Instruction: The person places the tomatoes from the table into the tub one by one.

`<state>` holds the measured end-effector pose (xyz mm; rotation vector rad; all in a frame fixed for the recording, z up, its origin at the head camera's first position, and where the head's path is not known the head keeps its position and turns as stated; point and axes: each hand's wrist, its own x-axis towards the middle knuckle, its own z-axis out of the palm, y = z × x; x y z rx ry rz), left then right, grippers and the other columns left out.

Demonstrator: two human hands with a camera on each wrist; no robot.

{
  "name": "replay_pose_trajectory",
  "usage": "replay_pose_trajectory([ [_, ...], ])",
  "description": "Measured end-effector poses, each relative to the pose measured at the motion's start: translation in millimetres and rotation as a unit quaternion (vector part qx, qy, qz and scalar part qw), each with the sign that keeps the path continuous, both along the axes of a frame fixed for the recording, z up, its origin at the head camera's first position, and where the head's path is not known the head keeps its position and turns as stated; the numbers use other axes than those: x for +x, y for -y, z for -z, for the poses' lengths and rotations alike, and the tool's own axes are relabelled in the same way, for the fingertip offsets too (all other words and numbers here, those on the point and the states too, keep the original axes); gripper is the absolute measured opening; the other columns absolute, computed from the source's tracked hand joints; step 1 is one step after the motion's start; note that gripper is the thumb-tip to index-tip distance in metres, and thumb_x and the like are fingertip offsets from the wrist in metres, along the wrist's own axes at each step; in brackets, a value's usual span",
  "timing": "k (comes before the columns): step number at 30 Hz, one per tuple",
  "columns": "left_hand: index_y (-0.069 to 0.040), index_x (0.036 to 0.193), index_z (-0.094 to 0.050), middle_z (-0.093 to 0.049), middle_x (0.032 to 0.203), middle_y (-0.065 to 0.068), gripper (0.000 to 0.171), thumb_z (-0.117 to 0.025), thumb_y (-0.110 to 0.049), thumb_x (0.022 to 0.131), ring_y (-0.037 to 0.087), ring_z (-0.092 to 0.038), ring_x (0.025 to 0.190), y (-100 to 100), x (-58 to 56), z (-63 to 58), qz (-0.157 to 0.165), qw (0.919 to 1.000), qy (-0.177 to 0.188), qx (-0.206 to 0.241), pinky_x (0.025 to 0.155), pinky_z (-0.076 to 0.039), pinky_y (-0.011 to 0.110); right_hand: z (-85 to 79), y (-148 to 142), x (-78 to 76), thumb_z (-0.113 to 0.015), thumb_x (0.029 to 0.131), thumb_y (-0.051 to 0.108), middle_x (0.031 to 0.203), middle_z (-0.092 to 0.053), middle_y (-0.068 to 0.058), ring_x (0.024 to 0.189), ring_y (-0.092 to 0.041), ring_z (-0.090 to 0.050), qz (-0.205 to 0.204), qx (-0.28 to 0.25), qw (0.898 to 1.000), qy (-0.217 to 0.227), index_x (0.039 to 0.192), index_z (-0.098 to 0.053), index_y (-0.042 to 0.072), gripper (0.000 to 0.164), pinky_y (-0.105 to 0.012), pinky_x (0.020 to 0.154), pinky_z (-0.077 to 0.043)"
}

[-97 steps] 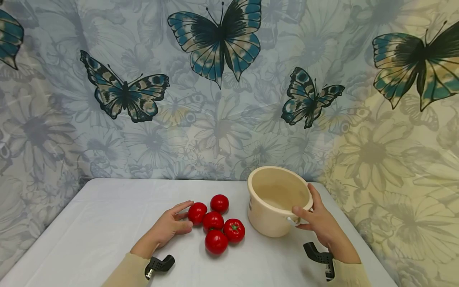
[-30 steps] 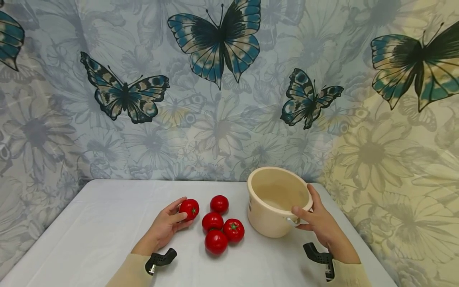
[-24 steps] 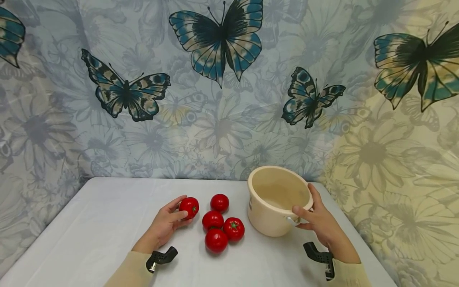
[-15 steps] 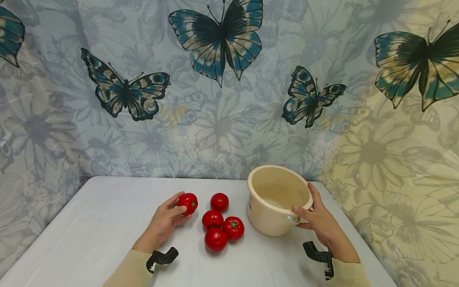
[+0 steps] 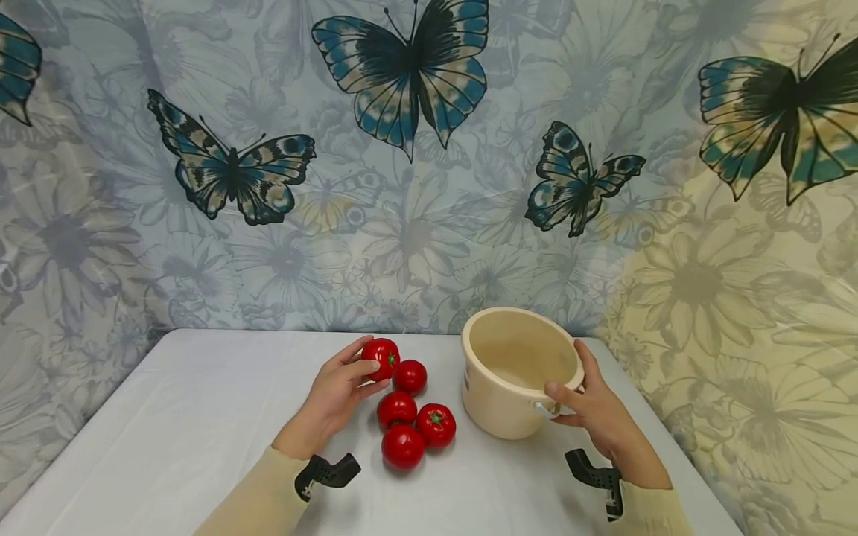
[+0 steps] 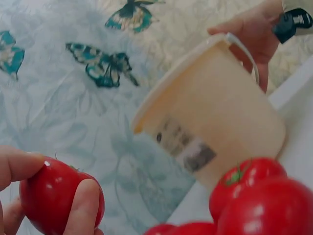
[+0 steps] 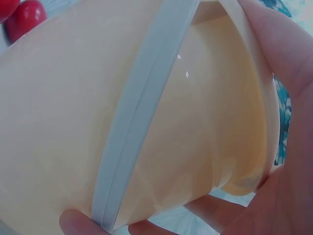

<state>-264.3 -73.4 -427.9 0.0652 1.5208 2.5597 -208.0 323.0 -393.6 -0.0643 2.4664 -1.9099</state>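
Observation:
My left hand (image 5: pixel 338 387) grips a red tomato (image 5: pixel 380 359) between thumb and fingers, held at the back of the tomato group. In the left wrist view that same tomato (image 6: pixel 56 196) shows its small green stem end. Right beside it sits another tomato (image 5: pixel 410 377); closer to me lie three more, including one with a green star-shaped calyx (image 5: pixel 436 426). On the right, my right hand (image 5: pixel 599 409) holds the cream bucket (image 5: pixel 503 406) by its rim. The bucket stands upright, its inside bare where visible. Its pale handle (image 7: pixel 142 112) hangs down the side near my right fingers.
The white-covered table (image 5: pixel 201 424) carries the tomatoes and the bucket. Behind it hangs a cloth (image 5: pixel 415 246) printed with butterflies and flowers. Black wrist mounts (image 5: pixel 328 473) sit at both sleeve cuffs.
My left hand has taken hold of the leftmost tomato, drawn it left away from the others, then carried it right and toward the back. The right hand and bucket have stayed put.

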Motion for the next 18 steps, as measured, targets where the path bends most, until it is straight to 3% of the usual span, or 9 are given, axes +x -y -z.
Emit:
replay_pose_trajectory([
  [7, -0.010, 0.145, -0.051, -0.050, 0.134, 0.018, 0.058, -0.068, -0.002, 0.090, 0.035, -0.059, 0.114, -27.5, -1.3, -26.2, 0.032, 0.9991, -0.028, 0.001, 0.086, -0.057, 0.044, -2.3, 1.3, 1.3, -0.067, 0.097, 0.029, 0.159, -0.003, -0.030, 0.129, -0.048, -0.039, -0.002, 0.000, 1.000, -0.002, 0.158, 0.016, 0.025, 0.104, -0.055, 0.081, -0.057],
  [18, -0.008, 0.142, -0.055, -0.044, 0.131, 0.019, 0.059, -0.071, 0.005, 0.087, 0.033, -0.067, 0.100, -69.3, -4.6, -55.4, 0.067, 0.9943, -0.082, -0.013, 0.081, -0.058, 0.047, -0.8, 0.2, 0.5, -0.067, 0.097, 0.030, 0.159, -0.001, -0.029, 0.130, -0.049, -0.037, -0.003, 0.000, 1.000, 0.003, 0.158, 0.016, 0.027, 0.104, -0.055, 0.082, -0.057],
])
